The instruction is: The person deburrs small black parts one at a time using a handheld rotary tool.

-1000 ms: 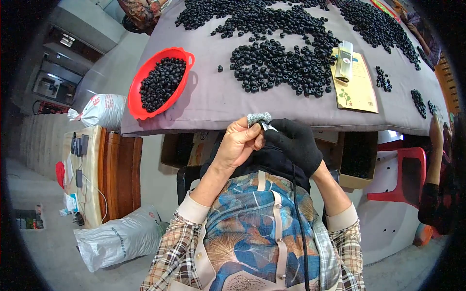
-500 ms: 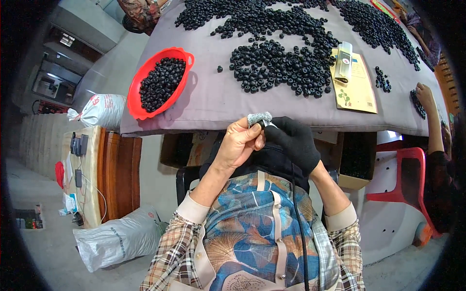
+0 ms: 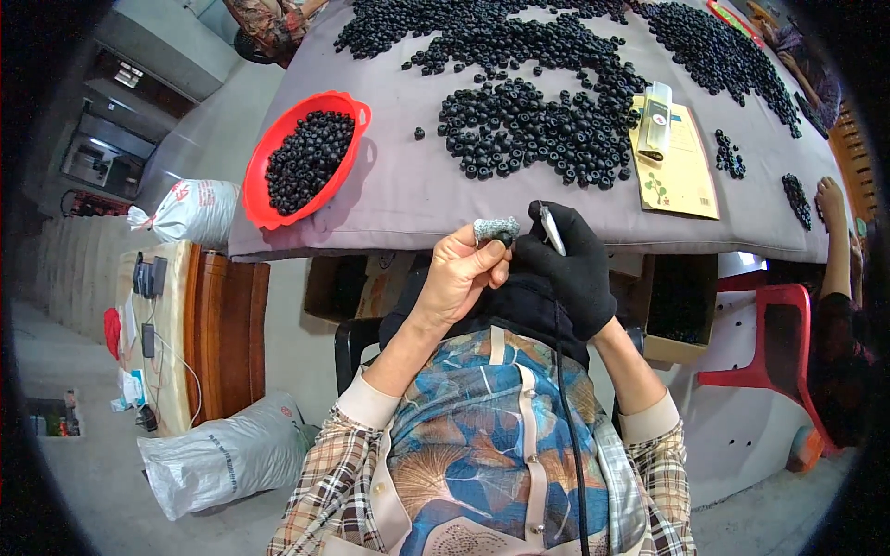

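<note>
My left hand, bare apart from a grey knitted cover on a finger, pinches a small round black piece between thumb and forefinger. Close by on the right, my right hand wears a black knitted glove. Its fingers are closed on a slim silver-white blade-like tool, whose exact kind I cannot make out. Both hands are just in front of the table's near edge, over my lap. Beyond them lies a heap of similar black ring-shaped pieces. More of these fill a red plastic basket at the left.
On the grey tablecloth lie a yellow booklet and a clear-and-white container. Another person's hand is at the right, behind a red chair. White sacks and a wooden cabinet stand left. A black cable hangs before me.
My right hand has drawn slightly away from the left, and the blade-like tool now points upward, apart from the piece. The other person's hand has moved right and toward me.
</note>
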### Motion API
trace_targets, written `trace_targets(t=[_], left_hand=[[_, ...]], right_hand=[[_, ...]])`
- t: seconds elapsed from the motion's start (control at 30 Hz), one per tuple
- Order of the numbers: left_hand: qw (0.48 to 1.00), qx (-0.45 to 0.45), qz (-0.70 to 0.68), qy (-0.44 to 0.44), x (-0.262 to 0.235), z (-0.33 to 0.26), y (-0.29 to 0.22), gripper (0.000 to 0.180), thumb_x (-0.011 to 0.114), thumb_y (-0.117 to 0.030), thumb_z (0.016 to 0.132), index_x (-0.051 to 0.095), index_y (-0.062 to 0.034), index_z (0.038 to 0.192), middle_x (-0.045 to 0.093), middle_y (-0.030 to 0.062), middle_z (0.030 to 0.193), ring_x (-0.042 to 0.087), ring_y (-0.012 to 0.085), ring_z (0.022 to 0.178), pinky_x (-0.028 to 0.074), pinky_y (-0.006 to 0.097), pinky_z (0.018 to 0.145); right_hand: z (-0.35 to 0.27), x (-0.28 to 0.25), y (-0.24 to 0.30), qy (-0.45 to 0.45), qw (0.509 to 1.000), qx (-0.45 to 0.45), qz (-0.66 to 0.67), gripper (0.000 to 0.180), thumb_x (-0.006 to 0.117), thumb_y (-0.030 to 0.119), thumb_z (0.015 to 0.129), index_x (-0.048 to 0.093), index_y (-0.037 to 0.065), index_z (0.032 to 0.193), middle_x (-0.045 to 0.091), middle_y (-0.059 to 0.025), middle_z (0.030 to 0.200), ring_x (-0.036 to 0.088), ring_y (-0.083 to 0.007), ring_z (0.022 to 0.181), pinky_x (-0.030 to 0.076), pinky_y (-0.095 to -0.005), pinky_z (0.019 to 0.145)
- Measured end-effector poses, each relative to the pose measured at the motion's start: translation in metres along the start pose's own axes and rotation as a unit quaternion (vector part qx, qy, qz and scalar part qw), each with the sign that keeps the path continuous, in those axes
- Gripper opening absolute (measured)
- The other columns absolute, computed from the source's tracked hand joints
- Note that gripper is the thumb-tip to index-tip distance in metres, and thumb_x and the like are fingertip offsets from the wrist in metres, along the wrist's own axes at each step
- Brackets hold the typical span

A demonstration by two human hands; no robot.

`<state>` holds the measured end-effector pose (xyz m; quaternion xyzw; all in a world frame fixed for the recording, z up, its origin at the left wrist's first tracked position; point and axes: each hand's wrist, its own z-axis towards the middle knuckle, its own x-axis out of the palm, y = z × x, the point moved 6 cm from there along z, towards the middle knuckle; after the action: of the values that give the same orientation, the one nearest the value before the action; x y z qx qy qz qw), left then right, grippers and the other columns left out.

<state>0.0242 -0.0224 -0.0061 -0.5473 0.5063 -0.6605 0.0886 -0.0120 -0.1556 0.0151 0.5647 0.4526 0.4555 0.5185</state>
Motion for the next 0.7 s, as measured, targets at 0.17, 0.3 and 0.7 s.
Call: trace_targets(t=[0.17, 0.3, 0.7], left_hand=[[0.998, 0.028, 0.061, 0.003, 0.001, -0.001, -0.001, 0.015, 0.057, -0.006, 0.084, 0.060, -0.0009, 0.099, 0.059, 0.0032, 0.072, 0.053, 0.0074, 0.057, 0.042, 0.018, 0.050], [0.987, 0.057, 0.150, 0.004, 0.005, -0.003, -0.008, 0.017, 0.056, -0.003, 0.084, 0.061, -0.0013, 0.100, 0.058, 0.0016, 0.071, 0.051, 0.0059, 0.056, 0.041, 0.018, 0.051], [0.940, 0.106, 0.320, -0.049, 0.015, -0.010, -0.017, 0.011, 0.059, -0.001, 0.081, 0.063, -0.0003, 0.091, 0.056, -0.0020, 0.065, 0.050, 0.0020, 0.054, 0.040, 0.016, 0.048]], right_hand=[[0.001, 0.003, 0.006, -0.008, 0.997, -0.066, -0.045, 0.039, 0.066, 0.014, 0.078, 0.051, 0.002, 0.112, 0.058, -0.0054, 0.084, 0.054, -0.0105, 0.078, 0.046, -0.0258, 0.071], [0.001, 0.002, 0.004, 0.004, 0.994, -0.098, -0.048, 0.039, 0.065, 0.013, 0.079, 0.050, 0.002, 0.113, 0.058, -0.0056, 0.085, 0.054, -0.0111, 0.078, 0.046, -0.0265, 0.071], [0.000, 0.002, 0.004, -0.012, 0.989, -0.102, -0.107, 0.041, 0.064, 0.007, 0.077, 0.049, 0.001, 0.114, 0.058, -0.0083, 0.092, 0.055, -0.0129, 0.084, 0.046, -0.0280, 0.075]])
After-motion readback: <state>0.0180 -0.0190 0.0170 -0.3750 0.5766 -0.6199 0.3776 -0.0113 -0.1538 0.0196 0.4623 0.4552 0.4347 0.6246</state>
